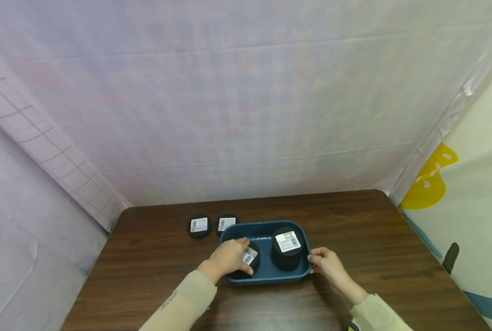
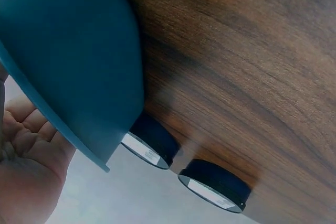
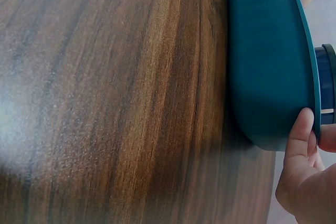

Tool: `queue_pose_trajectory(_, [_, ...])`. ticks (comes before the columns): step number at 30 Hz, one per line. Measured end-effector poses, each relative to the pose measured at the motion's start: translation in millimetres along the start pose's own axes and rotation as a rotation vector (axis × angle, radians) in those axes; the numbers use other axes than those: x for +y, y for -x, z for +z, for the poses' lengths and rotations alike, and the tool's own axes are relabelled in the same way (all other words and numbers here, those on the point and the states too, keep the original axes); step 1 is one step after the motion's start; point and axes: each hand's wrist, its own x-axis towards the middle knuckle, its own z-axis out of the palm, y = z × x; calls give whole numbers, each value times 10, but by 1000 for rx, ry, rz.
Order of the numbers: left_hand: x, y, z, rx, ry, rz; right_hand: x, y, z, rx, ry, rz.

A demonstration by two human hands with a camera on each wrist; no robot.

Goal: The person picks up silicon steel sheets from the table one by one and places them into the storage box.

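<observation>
A dark blue plastic tray (image 1: 266, 278) with rounded corners stands on the table. My left hand (image 1: 228, 258) reaches over its left end and grips a flat black round container (image 1: 250, 256) with a white label on top, thumb at the near side and fingers at the far side. At the tray's right end, my right hand (image 1: 328, 265) pinches the rim between thumb and fingers, as the right wrist view also shows. Inside, on the right, black round containers stand piled (image 1: 286, 250) under a white label. The tray wall hides the left fingertips in the left wrist view.
Behind the tray's left end, two more labelled black containers lie on the brown wooden table (image 1: 146, 257): one at the left (image 1: 199, 226) and one close to the tray (image 1: 227, 222). A pale patterned sheet (image 1: 246, 115) hangs behind the table.
</observation>
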Motion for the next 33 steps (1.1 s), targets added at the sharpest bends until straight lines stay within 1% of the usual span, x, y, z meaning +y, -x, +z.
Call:
queue_pose_trajectory(7, [-10, 7, 4, 3, 2, -3, -10, 9, 2, 1, 8, -13])
queue_pose_trajectory(14, [-16, 36, 9, 5, 9, -16, -11, 2, 8, -1, -2, -3])
queue_pose_trajectory(18, [-11, 45, 14, 2, -3, -20, 2, -5, 6, -2, 2, -4])
queue_pose_trajectory(26, [11, 66, 11, 6, 5, -9, -3, 12, -3, -6, -7, -8])
queue_pose_trajectory(33, [16, 71, 33, 5, -6, -15, -5, 14, -19, -17, -6, -7])
